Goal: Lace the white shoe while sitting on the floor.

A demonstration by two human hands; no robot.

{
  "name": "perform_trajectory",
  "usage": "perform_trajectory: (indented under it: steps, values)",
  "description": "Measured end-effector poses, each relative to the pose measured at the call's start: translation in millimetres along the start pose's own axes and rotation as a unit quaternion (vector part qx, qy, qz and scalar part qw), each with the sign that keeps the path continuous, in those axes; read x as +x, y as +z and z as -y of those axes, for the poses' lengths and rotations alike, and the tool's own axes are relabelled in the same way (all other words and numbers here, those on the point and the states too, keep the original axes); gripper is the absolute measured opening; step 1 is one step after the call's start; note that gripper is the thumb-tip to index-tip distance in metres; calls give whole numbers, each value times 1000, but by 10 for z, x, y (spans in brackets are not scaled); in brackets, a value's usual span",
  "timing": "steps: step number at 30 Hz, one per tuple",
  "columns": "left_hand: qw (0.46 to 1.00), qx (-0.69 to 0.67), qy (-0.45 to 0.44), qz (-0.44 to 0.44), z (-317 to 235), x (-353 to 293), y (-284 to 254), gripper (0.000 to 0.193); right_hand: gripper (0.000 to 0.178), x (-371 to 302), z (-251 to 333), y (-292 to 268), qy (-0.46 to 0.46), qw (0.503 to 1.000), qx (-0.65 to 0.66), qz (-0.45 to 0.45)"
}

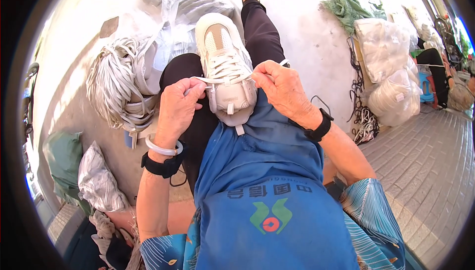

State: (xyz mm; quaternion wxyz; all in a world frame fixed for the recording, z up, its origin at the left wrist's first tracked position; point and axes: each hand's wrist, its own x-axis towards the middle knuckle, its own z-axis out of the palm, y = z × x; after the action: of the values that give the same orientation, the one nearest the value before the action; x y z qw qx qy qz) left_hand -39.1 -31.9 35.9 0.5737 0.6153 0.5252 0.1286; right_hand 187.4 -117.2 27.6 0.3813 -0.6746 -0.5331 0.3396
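A beige and white sneaker (217,42) rests on my lap between my thighs, its toe pointing away from me and its heel toward my apron (267,171). A pale flat shoelace (222,79) criss-crosses up its front. My left hand (179,108) pinches the lace at the left of the shoe's top eyelets. On the other side, my right hand (286,88) has its thumb and forefinger closed on the lace too. A short white tip, perhaps the lace's end, sticks out above the right knuckles. Between both hands the lace spans the tongue.
A thick bundle of pale laces (116,84) hangs over a container to my left. Clear plastic bags (185,3) lie beyond it. Green and grey bags (101,181) sit at the lower left. At right are filled plastic bags (383,50), dark laces (365,121) and a green sack (351,0).
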Motion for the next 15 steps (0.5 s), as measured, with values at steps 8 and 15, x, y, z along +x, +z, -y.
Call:
perform_trajectory:
  steps: [8, 15]
  values:
    - [999, 42, -6, -16, -47, 43, 31, 27, 13, 56, 58, -33, 56, 998, 9, 42]
    - [974, 200, 95, -44, -1, 107, 51, 24, 17, 145, 93, -24, -71, 993, -86, 35]
